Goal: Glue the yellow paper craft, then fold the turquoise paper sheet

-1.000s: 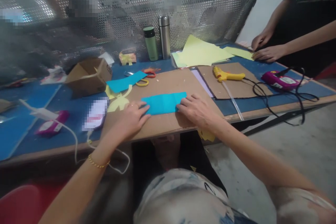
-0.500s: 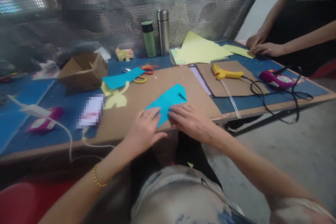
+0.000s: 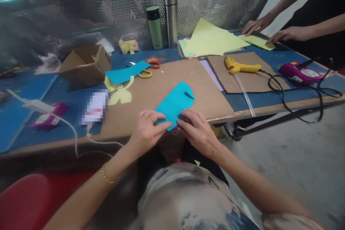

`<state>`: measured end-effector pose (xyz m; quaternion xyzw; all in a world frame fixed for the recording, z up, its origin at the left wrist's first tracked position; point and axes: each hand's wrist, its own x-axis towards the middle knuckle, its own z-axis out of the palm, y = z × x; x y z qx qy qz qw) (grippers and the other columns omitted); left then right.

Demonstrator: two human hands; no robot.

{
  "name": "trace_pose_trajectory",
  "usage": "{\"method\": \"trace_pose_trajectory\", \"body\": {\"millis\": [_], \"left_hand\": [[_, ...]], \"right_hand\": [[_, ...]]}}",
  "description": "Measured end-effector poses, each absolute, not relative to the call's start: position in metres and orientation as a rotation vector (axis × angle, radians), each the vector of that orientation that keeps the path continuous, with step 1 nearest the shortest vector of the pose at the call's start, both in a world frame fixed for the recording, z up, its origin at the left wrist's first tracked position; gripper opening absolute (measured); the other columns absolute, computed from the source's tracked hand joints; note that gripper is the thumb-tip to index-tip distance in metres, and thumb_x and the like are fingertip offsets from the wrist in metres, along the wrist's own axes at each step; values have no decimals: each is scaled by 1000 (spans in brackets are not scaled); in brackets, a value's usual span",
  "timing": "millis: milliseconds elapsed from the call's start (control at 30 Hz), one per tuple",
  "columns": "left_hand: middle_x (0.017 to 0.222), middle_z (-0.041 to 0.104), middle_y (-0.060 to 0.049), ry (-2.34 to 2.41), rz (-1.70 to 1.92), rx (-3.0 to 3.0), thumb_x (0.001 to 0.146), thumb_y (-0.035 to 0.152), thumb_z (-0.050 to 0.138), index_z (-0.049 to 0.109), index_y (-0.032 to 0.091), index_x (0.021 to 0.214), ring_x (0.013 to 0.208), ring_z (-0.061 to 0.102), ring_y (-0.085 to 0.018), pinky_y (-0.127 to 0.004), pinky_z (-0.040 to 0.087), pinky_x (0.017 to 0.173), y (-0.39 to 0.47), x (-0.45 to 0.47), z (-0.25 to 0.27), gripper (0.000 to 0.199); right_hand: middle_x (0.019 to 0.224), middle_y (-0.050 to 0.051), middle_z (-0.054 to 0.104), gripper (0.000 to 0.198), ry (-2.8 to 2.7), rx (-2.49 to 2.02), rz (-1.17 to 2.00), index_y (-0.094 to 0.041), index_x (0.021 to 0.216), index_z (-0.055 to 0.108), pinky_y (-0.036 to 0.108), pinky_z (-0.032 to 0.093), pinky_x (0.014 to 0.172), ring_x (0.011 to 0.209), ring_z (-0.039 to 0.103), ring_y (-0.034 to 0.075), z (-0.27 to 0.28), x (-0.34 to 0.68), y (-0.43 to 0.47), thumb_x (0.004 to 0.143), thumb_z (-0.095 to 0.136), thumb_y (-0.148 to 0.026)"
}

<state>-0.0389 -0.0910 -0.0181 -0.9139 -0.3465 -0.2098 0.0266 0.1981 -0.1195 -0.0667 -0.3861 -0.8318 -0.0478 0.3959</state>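
A sheet of blue paper (image 3: pixel 176 100) lies slanted over the cardboard mat (image 3: pixel 140 111), one far corner folded in and its near end at the table edge. My left hand (image 3: pixel 148 127) pinches the paper's near left edge between thumb and fingers. On the near right edge, my right hand (image 3: pixel 198 131) grips the paper, fingertips bent over it. To the left lie another blue paper piece (image 3: pixel 126 73), yellow paper cutouts (image 3: pixel 121 97) and scissors (image 3: pixel 145 74) partly under the blue piece.
A yellow glue gun (image 3: pixel 241 66) rests on a smaller cardboard (image 3: pixel 215 68) at right, its cord running to a purple device (image 3: pixel 300 73). Behind stand a green bottle (image 3: pixel 155 30) and a steel flask (image 3: pixel 171 21). A cardboard box (image 3: pixel 83 66) is left. A co-worker's hands (image 3: pixel 289 35) touch yellow paper.
My hands have shifted from pressing flat on the paper to pinching its near end, with the left thumb now on top. The co-worker's hands have moved apart. The view has shifted slightly.
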Motion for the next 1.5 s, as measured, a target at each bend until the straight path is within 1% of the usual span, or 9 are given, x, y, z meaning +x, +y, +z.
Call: {"method": "trace_pose_trajectory", "body": {"millis": [167, 400, 567, 667, 767, 900, 1033, 1267, 1500], "left_hand": [[105, 75, -6, -969, -696, -2805, 102, 27, 54, 79, 35, 110, 102, 66, -23, -42, 46, 91, -94, -40, -21, 27], [109, 75, -8, -1063, -694, -2726, 105, 29, 51, 80, 30, 95, 109, 66, -24, -43, 45, 94, -82, -39, -12, 31], [96, 73, -7, -1164, -723, -2848, 105, 36, 53, 81, 27, 100, 93, 65, -21, -40, 44, 87, -66, -45, -11, 29], [95, 71, -6, -1204, -791, -2909, 103, 35, 56, 80, 25, 100, 93, 64, -21, -37, 44, 84, -61, -46, -14, 26], [93, 71, -4, -1338, -850, -2940, 101, 32, 61, 80, 25, 96, 92, 63, -20, -37, 43, 85, -59, -44, -14, 21], [91, 72, -3, -1522, -877, -2934, 97, 28, 64, 80, 24, 93, 93, 62, -22, -39, 43, 88, -60, -39, -12, 17], [91, 74, -3, -1632, -895, -2882, 96, 25, 64, 79, 25, 89, 95, 62, -23, -40, 42, 90, -63, -32, -11, 17], [85, 71, -3, -1894, -739, -2717, 92, 22, 66, 74, 21, 90, 93, 61, -24, -39, 40, 84, -65, -18, -9, 8], [85, 70, -4, -1887, -637, -2758, 96, 24, 55, 66, 21, 84, 92, 60, -25, -39, 42, 84, -60, -18, -3, 17]], "right_hand": [[105, 12, 72, 20, -2075, -1043, -271, -22, 112, 74, 41, 52, 90, 102, 63, 25, -68, 192, -125, 102, 57, -19], [110, 9, 76, 17, -2119, -1115, -332, -23, 108, 73, 43, 42, 103, 104, 65, 23, -59, 184, -121, 103, 57, -21], [119, 11, 75, 21, -2112, -1115, -260, -21, 119, 70, 42, 40, 105, 110, 64, 24, -55, 174, -122, 104, 55, -26], [118, 13, 74, 26, -2098, -1115, -272, -16, 124, 68, 41, 42, 99, 104, 63, 24, -56, 171, -122, 105, 55, -29], [112, 12, 74, 26, -2111, -1126, -294, -13, 116, 70, 39, 41, 89, 96, 59, 23, -53, 170, -119, 106, 54, -31], [104, 11, 72, 28, -2154, -1206, -274, -16, 108, 72, 39, 35, 77, 88, 53, 24, -45, 173, -116, 106, 52, -37], [102, 10, 70, 31, -2196, -1249, -263, -18, 106, 72, 38, 33, 77, 88, 51, 25, -40, 173, -117, 105, 54, -43], [103, 12, 69, 44, -2258, -1228, -329, -8, 129, 66, 39, 33, 79, 90, 49, 25, -40, 173, -118, 106, 53, -43], [106, 11, 67, 46, -2301, -1232, -369, -15, 137, 64, 39, 32, 79, 91, 48, 25, -43, 175, -114, 102, 60, -45]]}}
